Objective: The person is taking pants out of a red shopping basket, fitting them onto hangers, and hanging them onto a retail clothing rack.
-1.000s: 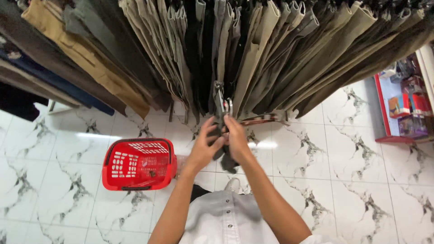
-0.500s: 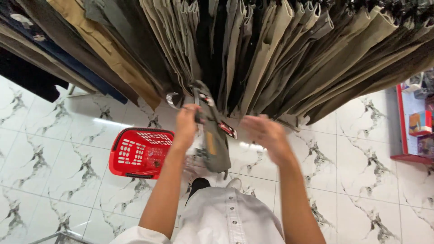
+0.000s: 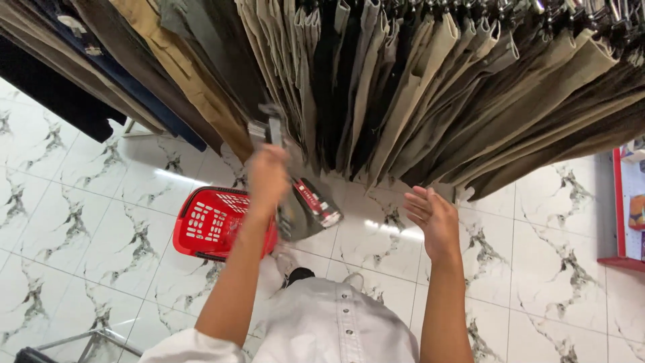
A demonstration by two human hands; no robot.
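Under the rack's front edge, the left hand (image 3: 267, 173) grips a hanger with folded grey trousers (image 3: 295, 215), above the red basket (image 3: 215, 224). The right hand (image 3: 433, 218) hangs open, empty. One-handed grip, so they could probably slip off.

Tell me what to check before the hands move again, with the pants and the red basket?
1. Left hand has a firm hold on the grey pants: ok, it grips them at the hanger.
2. Right hand is free: ok, open, holding nothing.
3. Red basket sits flat on the floor: ok.
4. Basket has room inside: cannot tell.
5. Tag on the pants is attached: ok.
6. Hanging pants stay on the rack: ok.
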